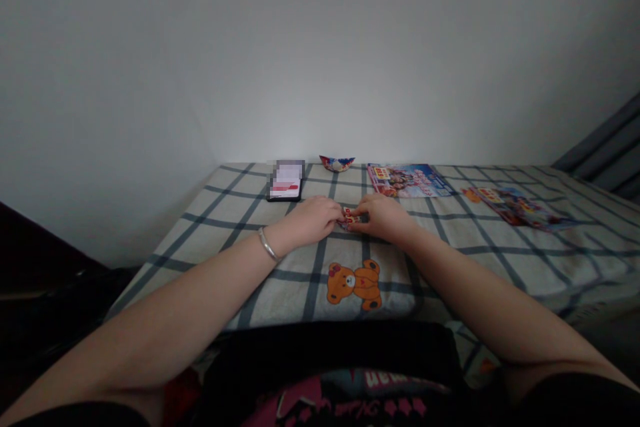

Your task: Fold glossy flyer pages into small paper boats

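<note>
A small folded piece of printed paper (pixel 353 219), red, yellow and white, is between my two hands just above or on the checked cloth. My left hand (pixel 316 219), below a silver bangle (pixel 269 244), pinches its left edge. On the other side, the fingers and thumb of my right hand (pixel 384 217) close on its right edge. Fingers cover part of the paper, so its full shape is hidden. Beyond my hands, near the wall, stands a folded paper boat (pixel 337 163) in red, white and blue.
A phone (pixel 287 181) with a blurred screen lies behind my left hand. Two printed leaflets, a blue-pink one (pixel 413 181) and a darker one (pixel 523 208), lie to the right. The checked cloth (pixel 210 240) with a bear print meets a white wall (pixel 320 53).
</note>
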Motion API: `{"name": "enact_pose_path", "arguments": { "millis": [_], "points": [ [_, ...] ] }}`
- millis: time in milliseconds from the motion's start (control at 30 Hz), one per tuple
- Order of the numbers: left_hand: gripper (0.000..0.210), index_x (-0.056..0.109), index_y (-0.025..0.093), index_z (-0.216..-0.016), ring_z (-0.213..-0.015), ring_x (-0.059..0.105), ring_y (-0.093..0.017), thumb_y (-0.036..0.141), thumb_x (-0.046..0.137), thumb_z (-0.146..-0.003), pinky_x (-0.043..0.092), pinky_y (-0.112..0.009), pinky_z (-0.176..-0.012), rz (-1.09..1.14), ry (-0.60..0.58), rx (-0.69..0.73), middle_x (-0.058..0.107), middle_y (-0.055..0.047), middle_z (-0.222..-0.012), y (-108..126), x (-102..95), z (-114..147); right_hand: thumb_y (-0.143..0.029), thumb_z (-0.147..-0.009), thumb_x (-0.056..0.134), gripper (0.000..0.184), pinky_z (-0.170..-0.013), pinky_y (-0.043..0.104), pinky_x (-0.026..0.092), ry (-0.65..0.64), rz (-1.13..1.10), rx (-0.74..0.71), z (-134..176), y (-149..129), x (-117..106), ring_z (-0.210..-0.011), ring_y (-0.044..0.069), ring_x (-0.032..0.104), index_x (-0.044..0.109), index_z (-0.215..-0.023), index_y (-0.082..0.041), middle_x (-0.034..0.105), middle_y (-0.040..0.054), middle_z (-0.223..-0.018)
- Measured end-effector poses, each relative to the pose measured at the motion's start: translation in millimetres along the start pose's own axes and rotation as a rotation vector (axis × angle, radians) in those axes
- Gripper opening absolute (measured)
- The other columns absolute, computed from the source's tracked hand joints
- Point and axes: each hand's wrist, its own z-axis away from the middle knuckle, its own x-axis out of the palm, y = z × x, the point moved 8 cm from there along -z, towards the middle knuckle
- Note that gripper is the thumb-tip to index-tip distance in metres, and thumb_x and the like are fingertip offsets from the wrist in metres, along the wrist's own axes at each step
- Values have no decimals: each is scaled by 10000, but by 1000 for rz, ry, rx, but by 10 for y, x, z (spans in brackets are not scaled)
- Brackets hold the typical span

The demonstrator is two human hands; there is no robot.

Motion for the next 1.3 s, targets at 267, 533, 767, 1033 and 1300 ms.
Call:
{"name": "enact_pose_path", "arguments": {
  "millis": [267,533,767,1033,1300],
  "points": [
    [289,687,200,-1047,-1036,600,-209,83,504,-855,470,-350,-961,-35,-3,6,660,-59,-1088,-29,27,58,-593,-788,691,382,-737,349,464,16,108,59,16,-32,-59,-892,275,636,747,-778,-215,727,99,-874],
    [179,653,164,-949,-948,615,-221,138,491,-877,482,-364,-896,-93,-13,-6,671,-81,-956,35,-47,10,-596,-809,665,390,-743,347,441,14,144,79,45,-42,-82,-909,276,645,755,-906,-228,735,98,-922],
    [162,628,139,-952,-914,634,-218,177,481,-897,500,-344,-841,-233,-88,-16,677,-91,-976,21,-8,47,-609,-816,649,398,-789,342,427,-9,160,55,53,-40,-62,-956,261,627,763,-882,-233,733,71,-938],
    [248,657,168,-1059,-963,651,-205,203,445,-936,507,-341,-869,-150,-98,-8,691,-79,-1015,19,-85,92,-572,-812,678,363,-777,341,444,21,56,51,38,19,-37,-936,256,626,751,-852,-219,722,71,-927],
    [193,623,151,-1044,-997,621,-224,183,493,-906,504,-359,-896,-186,-40,-5,664,-99,-1064,41,-33,146,-492,-927,561,382,-827,351,459,71,40,-30,52,-50,16,-970,252,611,708,-1161,-228,692,104,-1015]
  ]
}}
